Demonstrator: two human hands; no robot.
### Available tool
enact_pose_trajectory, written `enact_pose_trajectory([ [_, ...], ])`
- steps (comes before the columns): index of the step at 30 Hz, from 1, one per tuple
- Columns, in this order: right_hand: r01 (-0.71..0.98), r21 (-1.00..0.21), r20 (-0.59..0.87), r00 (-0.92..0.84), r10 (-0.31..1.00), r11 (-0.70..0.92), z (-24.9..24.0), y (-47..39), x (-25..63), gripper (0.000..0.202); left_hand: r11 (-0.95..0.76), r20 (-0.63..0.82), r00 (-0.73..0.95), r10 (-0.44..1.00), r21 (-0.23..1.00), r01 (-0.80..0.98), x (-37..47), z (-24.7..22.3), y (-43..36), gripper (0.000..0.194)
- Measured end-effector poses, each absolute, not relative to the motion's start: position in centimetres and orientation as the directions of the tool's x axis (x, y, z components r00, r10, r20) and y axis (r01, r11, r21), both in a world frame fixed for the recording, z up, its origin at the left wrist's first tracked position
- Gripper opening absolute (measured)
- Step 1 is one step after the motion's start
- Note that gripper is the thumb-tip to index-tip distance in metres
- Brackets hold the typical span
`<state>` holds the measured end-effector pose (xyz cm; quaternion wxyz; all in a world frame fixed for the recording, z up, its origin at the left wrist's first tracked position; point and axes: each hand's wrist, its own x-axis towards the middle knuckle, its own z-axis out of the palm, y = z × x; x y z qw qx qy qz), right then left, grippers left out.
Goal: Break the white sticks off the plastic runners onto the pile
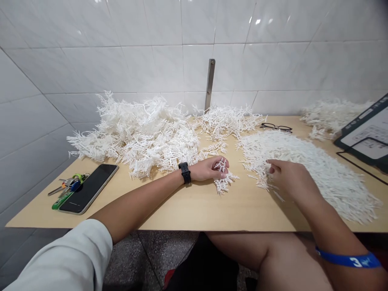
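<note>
Partway done, apparently: left hand [209, 169], fingers curled, holds white branching plastic cluster [223, 184] over tan tabletop [188, 214]; right hand [292, 178], fingertips nearly together, contents unclear, beside loose white plastic sticks [321, 173]; tangled white plastic heap [145, 133] unseparated

A loose, pale, creased sleeve [66, 254] covers the upper part of the left arm [136, 202], near left; farther along is a black watch [185, 173]. The right arm [329, 226] wears a blue band [336, 258] marked with a white 3 [355, 262].

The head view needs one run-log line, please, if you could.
left hand: holding white branched pieces | right hand: over loose white sticks, contact unclear | phone: beside keys
</note>
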<state>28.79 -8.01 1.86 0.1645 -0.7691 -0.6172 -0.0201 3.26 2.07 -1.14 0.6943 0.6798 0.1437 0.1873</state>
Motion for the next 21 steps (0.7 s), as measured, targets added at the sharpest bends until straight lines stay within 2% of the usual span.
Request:
enact_pose_trajectory([
  [2, 0.963, -0.164, 0.223, 0.245, 0.943, -0.212, 2.2, -8.2, 28.5, 0.025, 0.031, 0.044, 0.889, 0.455, 0.997, -0.065, 3.2, -1.1, 2.0, 0.049],
  [6, 0.939, -0.131, 0.219, 0.341, 0.914, -0.319, 3.1, -8.6, 27.5, 0.046, 0.053, 0.039, 0.887, 0.459, 0.996, -0.071, 3.2, -1.1, 2.1, 0.047],
  [7, 0.932, -0.166, 0.220, 0.354, 0.909, -0.323, 3.2, -8.6, 27.1, 0.048, 0.053, 0.040, 0.886, 0.462, 0.996, -0.072, 3.2, -1.1, 2.1, 0.047],
  [9, 0.917, -0.326, 0.204, 0.306, 0.930, -0.230, 3.0, -8.7, 26.0, 0.043, 0.057, 0.043, 0.884, 0.466, 0.995, -0.078, 3.2, -1.0, 2.0, 0.045],
  [11, 0.848, -0.527, 0.169, 0.166, 0.971, -0.053, 2.6, -8.7, 24.4, 0.032, 0.073, 0.052, 0.881, 0.471, 0.993, -0.097, 3.2, -1.0, 1.9, 0.046],
  [13, 0.745, -0.665, 0.126, 0.038, 0.991, 0.055, 2.0, -8.6, 22.7, 0.028, 0.093, 0.063, 0.871, 0.488, 0.988, -0.124, 3.2, -0.9, 1.9, 0.048],
  [21, 0.577, -0.815, 0.026, -0.062, 0.998, 0.057, 0.9, -7.6, 19.8, 0.044, 0.067, 0.050, 0.821, 0.569, 0.992, -0.107, 3.2, -1.1, 2.1, 0.057],
])
